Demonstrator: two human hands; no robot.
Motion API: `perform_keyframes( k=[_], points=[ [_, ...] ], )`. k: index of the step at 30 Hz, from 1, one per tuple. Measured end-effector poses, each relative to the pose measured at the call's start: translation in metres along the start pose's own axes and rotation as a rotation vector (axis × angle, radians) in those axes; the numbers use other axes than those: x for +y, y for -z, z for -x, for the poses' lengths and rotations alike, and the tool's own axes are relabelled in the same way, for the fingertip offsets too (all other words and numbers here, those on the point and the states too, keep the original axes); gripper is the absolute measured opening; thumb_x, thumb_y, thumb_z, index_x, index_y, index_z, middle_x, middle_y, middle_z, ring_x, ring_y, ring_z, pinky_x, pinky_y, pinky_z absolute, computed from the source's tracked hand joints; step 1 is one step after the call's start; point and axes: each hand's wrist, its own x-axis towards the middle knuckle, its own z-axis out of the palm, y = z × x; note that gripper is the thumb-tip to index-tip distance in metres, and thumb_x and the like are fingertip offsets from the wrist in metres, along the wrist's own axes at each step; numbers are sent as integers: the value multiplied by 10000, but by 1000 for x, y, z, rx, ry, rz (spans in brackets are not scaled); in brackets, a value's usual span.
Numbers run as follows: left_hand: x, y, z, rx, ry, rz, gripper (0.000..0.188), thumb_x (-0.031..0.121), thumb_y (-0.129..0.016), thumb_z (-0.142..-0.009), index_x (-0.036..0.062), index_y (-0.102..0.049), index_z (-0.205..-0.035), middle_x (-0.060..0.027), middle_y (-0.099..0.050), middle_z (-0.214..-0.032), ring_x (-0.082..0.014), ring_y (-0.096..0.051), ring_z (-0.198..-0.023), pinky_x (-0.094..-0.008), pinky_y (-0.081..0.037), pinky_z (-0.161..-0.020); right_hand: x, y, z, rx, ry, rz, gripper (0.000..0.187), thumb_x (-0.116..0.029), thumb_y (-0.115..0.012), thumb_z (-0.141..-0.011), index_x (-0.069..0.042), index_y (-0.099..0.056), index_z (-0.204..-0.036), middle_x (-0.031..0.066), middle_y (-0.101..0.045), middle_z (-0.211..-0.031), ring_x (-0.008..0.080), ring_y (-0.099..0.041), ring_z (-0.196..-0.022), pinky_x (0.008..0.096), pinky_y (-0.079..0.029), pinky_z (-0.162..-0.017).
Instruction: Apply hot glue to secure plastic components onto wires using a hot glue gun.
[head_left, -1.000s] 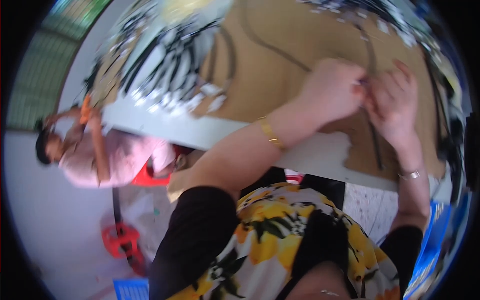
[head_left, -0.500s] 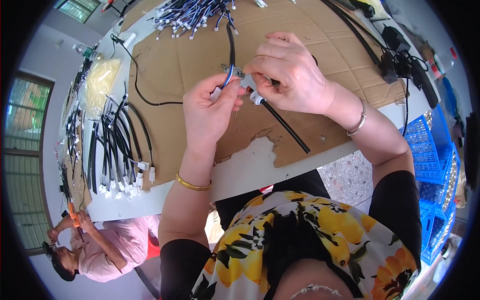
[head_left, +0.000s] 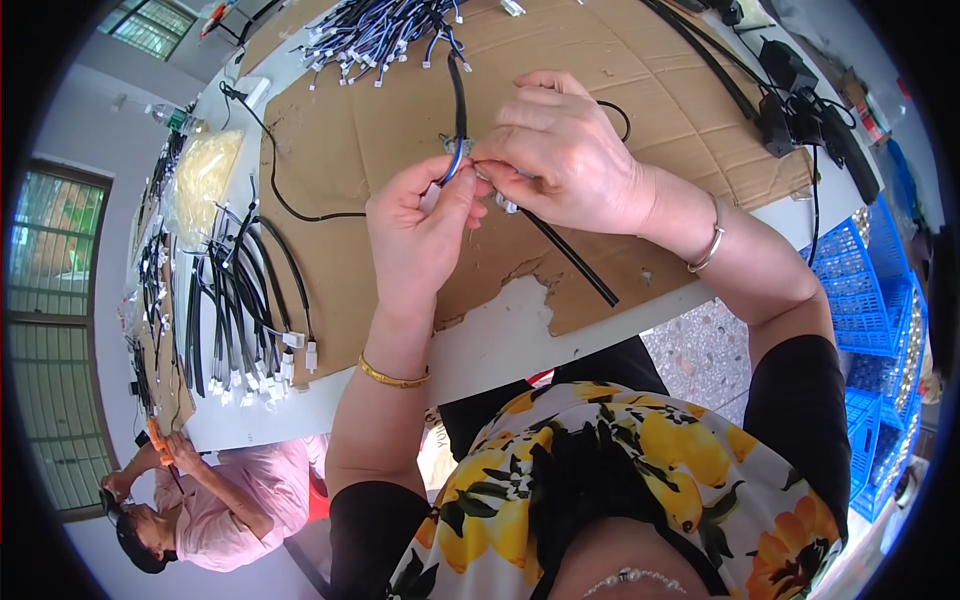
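Observation:
My left hand (head_left: 412, 225) is closed in a pinch on a cable (head_left: 459, 100) with a black sleeve and thin blue and white wires. The sleeve runs away from me over the cardboard. My right hand (head_left: 575, 165) is closed too, its thumb and forefinger meeting at the left fingertips. What the right fingertips grip is too small and covered to make out. Under the right hand a straight black tube (head_left: 575, 262) slants toward me, and a white connector (head_left: 506, 206) shows near its upper end.
Cardboard (head_left: 340, 150) covers much of the white table. A pile of wired connectors (head_left: 380, 40) lies at the far side, black cables with white plugs (head_left: 235, 310) at left beside a plastic bag (head_left: 205, 180). Power adapters (head_left: 785, 110) and blue crates (head_left: 850, 290) are at right. A co-worker (head_left: 240, 500) sits lower left.
My right hand has moved slightly left, bringing its fingertips against those of my left hand. The left hand keeps its pinch on the cable. The whole view has shifted a little.

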Motion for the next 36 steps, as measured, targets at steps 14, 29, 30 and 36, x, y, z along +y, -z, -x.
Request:
perform_keyframes(
  k=[14, 29, 30, 36],
  points=[
    [0, 1, 3, -26, 63, 75, 103, 66, -568, -832, -33, -597, -839, -68, -619, -695, -84, -554, -546, -196, -454, -491, -9, 0, -2, -125, 205, 334, 276, -167, -632, -555, -25, -548, -776, 65, -495, -729, 209, -509, -693, 396, -411, -822],
    [-1, 10, -4, 124, 32, 199, 154, 100, -544, -841, -42, -591, -879, -102, -613, -681, -110, -527, -519, -219, -423, -472, 44, 16, 1, -18, -200, 252, 120, -134, -601, -760, -49, -530, -713, 90, -513, -651, 255, -518, -643, 341, -392, -632],
    [-2, 11, -5, 139, 38, 258, 182, 124, -528, -848, -45, -587, -879, -105, -606, -666, -117, -513, -500, -224, -403, -453, 46, 14, 3, -13, -193, 249, 107, -120, -601, -750, -45, -530, -722, 87, -514, -658, 260, -516, -642, 340, -391, -627],
    [-3, 20, -8, 201, 93, 390, 290, 143, -393, -849, -74, -529, -986, -84, -533, -568, -128, -451, -450, -231, -335, -416, 49, 16, 5, -102, -212, 164, 126, -35, -571, -681, -31, -535, -801, 81, -533, -720, 266, -527, -686, 342, -409, -649]
  ],
)
